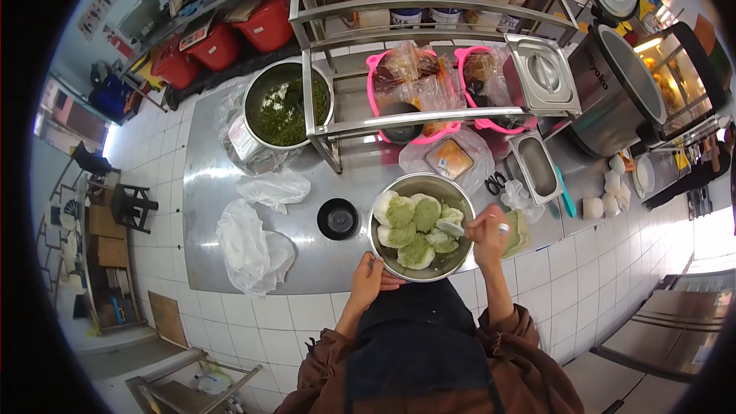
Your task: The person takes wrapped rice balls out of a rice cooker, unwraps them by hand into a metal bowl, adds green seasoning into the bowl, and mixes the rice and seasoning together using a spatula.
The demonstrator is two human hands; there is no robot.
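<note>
Steel bowl (381, 258): set at the near edge of the worktop (201, 261), holding white pieces (389, 238) coated with green paste (418, 249); whether its base overhangs is hidden.
Left hand (374, 277): fingers against the bowl's near-left side, thumb by the rim; whether they clamp it cannot be told.
Right hand (488, 236): fingers closed around a spoon (451, 228), its head among the pieces by the right rim.
Bowl edge hazard: a hard push of the spoon could tip or slide the bowl off the worktop, should the left hand give way.
Spill hazard: pieces stand close to the rim; a sideways scoop might lift one over it, or tear it if soft.
Green container (518, 234): just beside the right hand; a wide swing of the wrist could knock it.
Large metal appliance (602, 119): pale lettering, apparently "Miyako".
Cans on the shelf: partial letters, "MA" on the left can (405, 18), "FI" on the right can (444, 17).
Plastic package (244, 144): printed label, too small to read.
</note>
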